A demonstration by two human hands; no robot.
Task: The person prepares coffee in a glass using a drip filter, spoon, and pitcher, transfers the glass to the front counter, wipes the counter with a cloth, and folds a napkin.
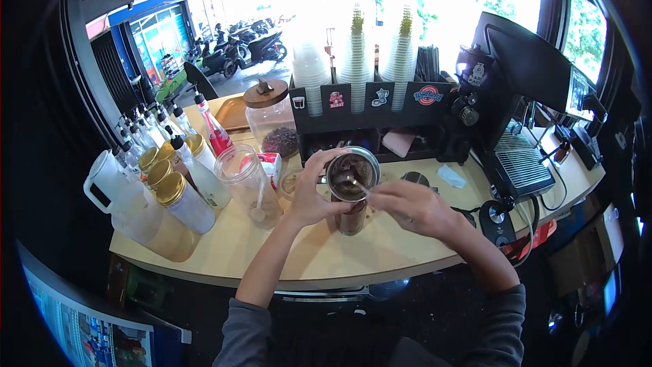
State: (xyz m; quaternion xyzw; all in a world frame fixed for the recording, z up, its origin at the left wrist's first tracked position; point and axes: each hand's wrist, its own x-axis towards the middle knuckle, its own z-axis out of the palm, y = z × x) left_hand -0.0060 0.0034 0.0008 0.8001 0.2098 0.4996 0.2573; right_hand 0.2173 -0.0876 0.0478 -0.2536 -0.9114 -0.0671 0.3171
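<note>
My left hand point(314, 194) is wrapped around a round metal cup point(348, 197) that is tipped so its mouth faces me. Dark brown, wet-looking stuff coats its inside. Between the closed fingers of my right hand point(415, 208) is a thin spoon point(360, 187), its tip reaching into the cup's mouth. Directly below stands a clear container point(351, 223) with brown contents, partly covered by the metal cup and my hands. Whether the two touch I cannot tell. A tall clear jar point(248, 187) with a long-handled spoon inside stands left of my left hand.
Gold-lidded jars point(178, 194), a white jug point(109, 177) and several pump bottles crowd the left. A wooden-lidded glass jar point(272, 122) stands behind. Cup stacks point(356, 61) rise from a black organizer point(367, 119). An espresso machine point(519, 156) and a scale-like device point(497, 221) are right.
</note>
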